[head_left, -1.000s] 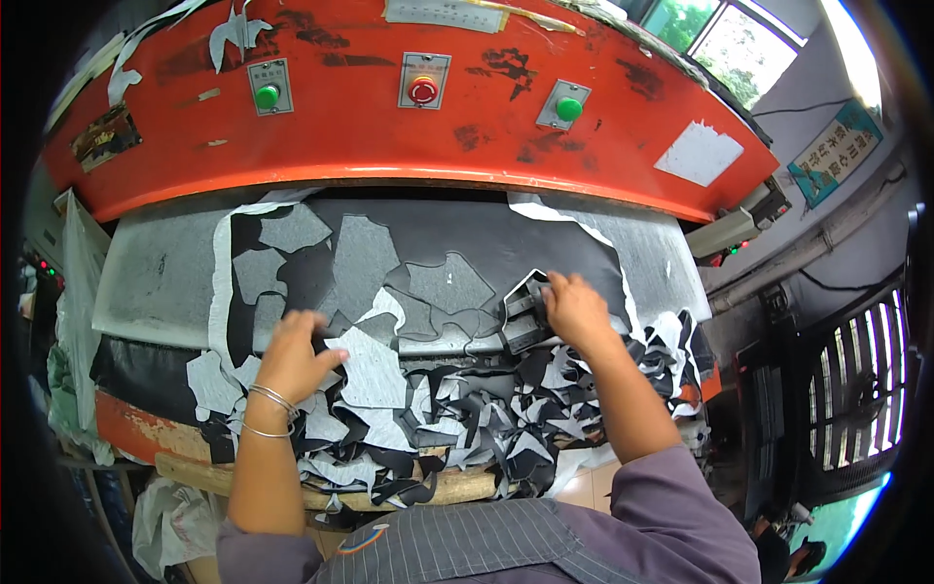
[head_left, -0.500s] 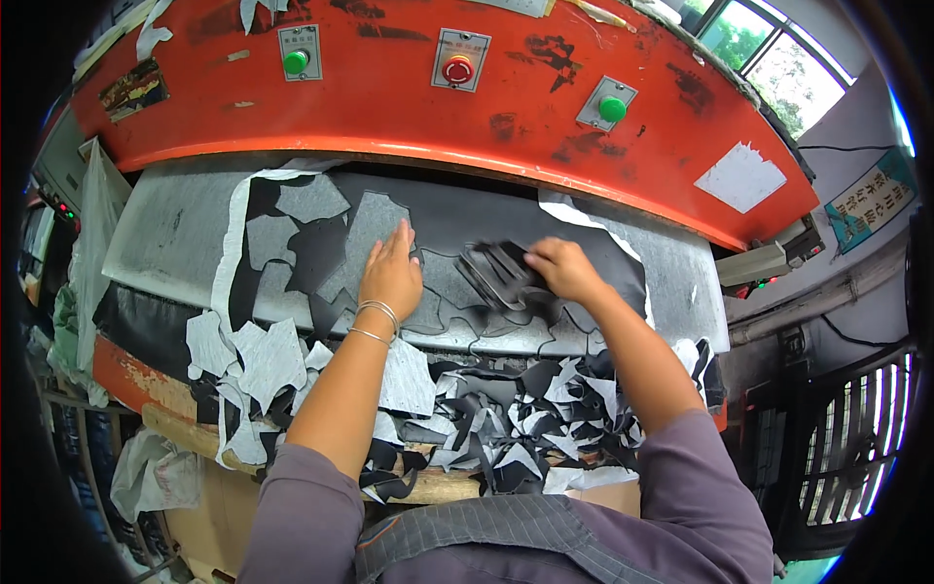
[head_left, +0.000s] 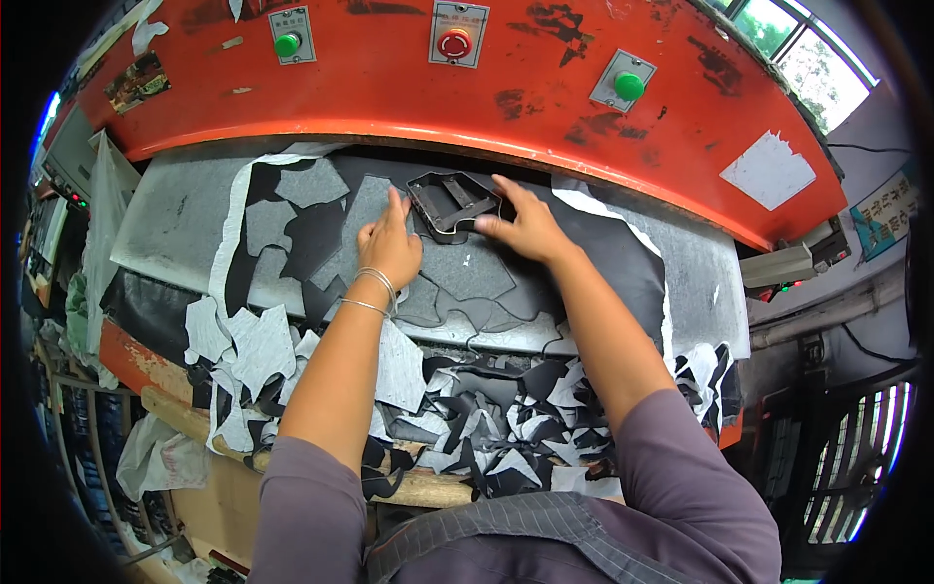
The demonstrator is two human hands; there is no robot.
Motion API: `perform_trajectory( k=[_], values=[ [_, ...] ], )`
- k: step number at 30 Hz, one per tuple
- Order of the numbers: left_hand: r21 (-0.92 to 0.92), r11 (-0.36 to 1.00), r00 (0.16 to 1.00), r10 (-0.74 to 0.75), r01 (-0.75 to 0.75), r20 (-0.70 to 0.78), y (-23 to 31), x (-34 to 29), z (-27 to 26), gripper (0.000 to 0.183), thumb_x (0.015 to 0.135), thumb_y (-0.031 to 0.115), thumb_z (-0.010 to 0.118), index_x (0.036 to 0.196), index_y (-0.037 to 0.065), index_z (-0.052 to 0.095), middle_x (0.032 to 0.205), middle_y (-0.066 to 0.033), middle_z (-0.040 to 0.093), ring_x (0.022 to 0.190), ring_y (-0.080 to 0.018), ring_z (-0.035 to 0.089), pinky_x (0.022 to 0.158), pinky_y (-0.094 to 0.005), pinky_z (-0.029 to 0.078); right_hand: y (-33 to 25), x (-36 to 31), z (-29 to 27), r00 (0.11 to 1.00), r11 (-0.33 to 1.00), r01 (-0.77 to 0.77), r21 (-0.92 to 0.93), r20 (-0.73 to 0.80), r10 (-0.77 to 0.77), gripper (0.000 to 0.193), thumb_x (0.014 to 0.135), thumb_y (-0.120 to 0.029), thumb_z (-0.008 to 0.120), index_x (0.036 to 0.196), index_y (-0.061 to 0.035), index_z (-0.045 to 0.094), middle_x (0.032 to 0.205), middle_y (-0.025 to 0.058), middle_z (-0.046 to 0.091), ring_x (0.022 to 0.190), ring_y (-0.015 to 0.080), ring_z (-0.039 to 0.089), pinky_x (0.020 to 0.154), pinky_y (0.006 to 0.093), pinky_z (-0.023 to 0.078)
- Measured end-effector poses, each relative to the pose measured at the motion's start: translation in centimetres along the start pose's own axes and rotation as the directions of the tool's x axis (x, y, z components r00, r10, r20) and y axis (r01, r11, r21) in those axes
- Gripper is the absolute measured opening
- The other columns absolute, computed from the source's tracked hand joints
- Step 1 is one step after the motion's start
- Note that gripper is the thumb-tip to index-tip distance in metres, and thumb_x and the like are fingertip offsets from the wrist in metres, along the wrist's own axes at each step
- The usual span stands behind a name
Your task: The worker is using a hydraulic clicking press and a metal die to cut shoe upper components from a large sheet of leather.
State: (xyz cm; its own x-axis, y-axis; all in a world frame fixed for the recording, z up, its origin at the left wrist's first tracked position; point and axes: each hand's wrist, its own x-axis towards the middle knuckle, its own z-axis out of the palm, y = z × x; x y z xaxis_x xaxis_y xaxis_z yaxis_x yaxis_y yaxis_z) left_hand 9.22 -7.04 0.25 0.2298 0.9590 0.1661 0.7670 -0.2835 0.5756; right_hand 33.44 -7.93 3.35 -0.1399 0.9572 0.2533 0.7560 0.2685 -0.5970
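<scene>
A dark metal cutting die [head_left: 449, 206], an angular frame with crossbars, sits on the black sheet material [head_left: 603, 238] spread over the press bed. My right hand [head_left: 530, 226] grips the die's right side, thumb toward me and fingers on the far side. Beside the die's left edge is my left hand [head_left: 391, 243], its fingers stretched out over a grey cut-out area; whether it touches the die I cannot tell. Just nearer than the die, a grey cut shape [head_left: 472, 268] shows in the sheet.
An orange press beam [head_left: 370, 97] spans the back, with two green buttons [head_left: 629, 87] and a red button [head_left: 454, 44]. Many black and white scraps [head_left: 516, 428] heap along the near edge. The grey bed plate [head_left: 175, 214] shows at the left.
The die has moved left and away from me with my right hand, from above the sheet's right middle to beside my left hand. Grey cut shapes it covered now show. My left fingers have bent slightly.
</scene>
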Motion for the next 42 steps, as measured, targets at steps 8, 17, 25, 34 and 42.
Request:
perform_trajectory(
  k=[8, 17, 25, 34, 42],
  values=[
    [-0.002, 0.999, 0.999, -0.045, 0.045, -0.002, 1.2, 1.4, 0.3, 0.076, 0.082, 0.011, 0.049, 0.148, -0.004, 0.013, 0.144, -0.0028, 0.046, 0.134, -0.0176, 0.039, 0.104, -0.0384, 0.025, 1.5, -0.8, 0.1, 0.998, 0.981, 0.067, -0.184, -0.008, -0.069, 0.079, 0.076, -0.041, 0.072, 0.14, -0.0064, 0.042, 0.136, 0.0174, 0.05, 0.126, 0.0314, 0.045, 0.109, 0.0429, 0.027],
    [-0.045, 0.998, 0.999, -0.043, 0.044, 0.021, 0.8, 1.1, 0.3, 0.076, 0.081, 0.011, 0.05, 0.147, -0.005, 0.015, 0.144, -0.0035, 0.046, 0.133, -0.0173, 0.04, 0.106, -0.0374, 0.024, 0.6, -1.1, 0.2, 0.999, 0.98, 0.028, -0.197, -0.027, -0.034, 0.074, 0.072, -0.037, 0.073, 0.135, -0.0062, 0.047, 0.13, 0.0167, 0.055, 0.12, 0.033, 0.05, 0.108, 0.0421, 0.03],
    [-0.107, 0.994, 1.0, 0.006, -0.008, -0.021, 0.2, 1.2, -0.4, 0.074, 0.081, 0.011, 0.053, 0.147, -0.002, 0.021, 0.142, -0.0085, 0.047, 0.129, -0.0201, 0.045, 0.104, -0.0377, 0.031, -0.5, -1.0, 0.5, 0.994, 0.944, 0.036, -0.328, -0.09, -0.069, 0.08, 0.071, -0.04, 0.073, 0.135, -0.0019, 0.044, 0.124, 0.0207, 0.056, 0.115, 0.0356, 0.052, 0.104, 0.0436, 0.034],
    [-0.484, 0.822, 0.737, -0.122, -0.3, -0.664, -2.7, 3.1, -16.5, 0.025, 0.097, 0.023, 0.054, 0.098, 0.001, 0.066, 0.092, -0.0065, 0.067, 0.084, -0.0121, 0.06, 0.077, -0.0279, 0.048, -8.7, -4.8, -9.9, 0.55, 0.994, 0.108, -0.004, -0.833, -0.063, 0.037, 0.094, -0.018, 0.058, 0.126, -0.0003, 0.053, 0.13, 0.0185, 0.051, 0.117, 0.0248, 0.052, 0.099, 0.0356, 0.041],
    [-0.076, 0.937, 0.756, 0.226, -0.342, -0.615, -2.3, 0.1, -24.0, 0.035, 0.096, 0.028, 0.053, 0.074, 0.0, 0.055, 0.071, -0.0107, 0.053, 0.067, -0.0199, 0.052, 0.063, -0.0327, 0.041, -10.1, -2.2, -14.8, 0.262, 0.836, -0.209, -0.507, -0.853, -0.451, 0.058, 0.095, -0.033, 0.054, 0.141, -0.004, 0.035, 0.149, 0.0219, 0.021, 0.137, 0.0391, 0.02, 0.109, 0.0552, 0.015]
  ],
)
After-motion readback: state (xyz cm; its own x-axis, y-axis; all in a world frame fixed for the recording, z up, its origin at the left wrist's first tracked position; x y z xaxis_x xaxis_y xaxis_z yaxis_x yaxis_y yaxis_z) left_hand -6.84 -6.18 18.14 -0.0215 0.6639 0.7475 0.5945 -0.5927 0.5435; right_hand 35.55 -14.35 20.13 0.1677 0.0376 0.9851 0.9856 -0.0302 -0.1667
